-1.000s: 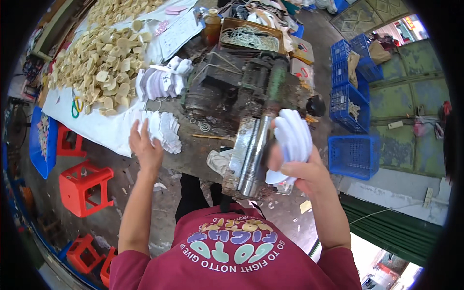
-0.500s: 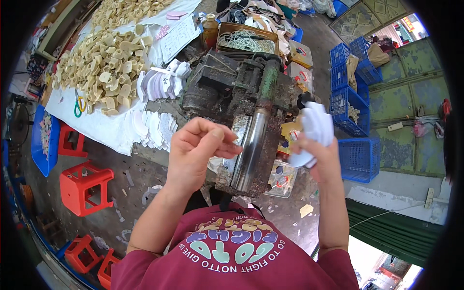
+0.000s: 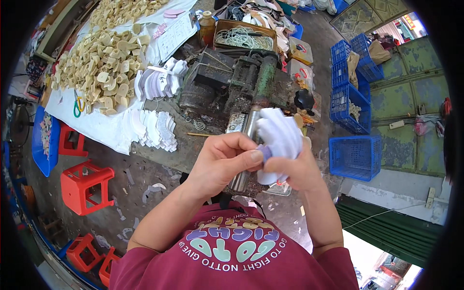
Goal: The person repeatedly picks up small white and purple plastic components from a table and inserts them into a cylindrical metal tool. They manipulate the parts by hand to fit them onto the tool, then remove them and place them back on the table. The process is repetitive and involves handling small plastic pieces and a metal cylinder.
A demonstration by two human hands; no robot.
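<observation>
Over the front of a grimy machine (image 3: 212, 92), my right hand (image 3: 302, 166) is closed around a stack of curved white pieces (image 3: 280, 133), slightly blurred. My left hand (image 3: 222, 162) has come up against the stack's left edge, its thumb and fingers pinching a pale purple piece (image 3: 265, 152) there. Whether that piece is free of the stack I cannot tell. Below both hands lies the machine's shiny metal roller (image 3: 238, 183), mostly covered by them.
Left of the machine lie fanned white pieces (image 3: 151, 131) and a tied bundle of similar ones (image 3: 162, 81). Beyond them is a heap of beige pieces (image 3: 106, 67). A black knob (image 3: 304, 99) juts from the machine's right. Blue crates (image 3: 355, 157) and red stools (image 3: 87, 188) stand around.
My right hand has brought the white stack leftward, over the roller. My left hand has moved right and now pinches a piece at the stack's edge.
</observation>
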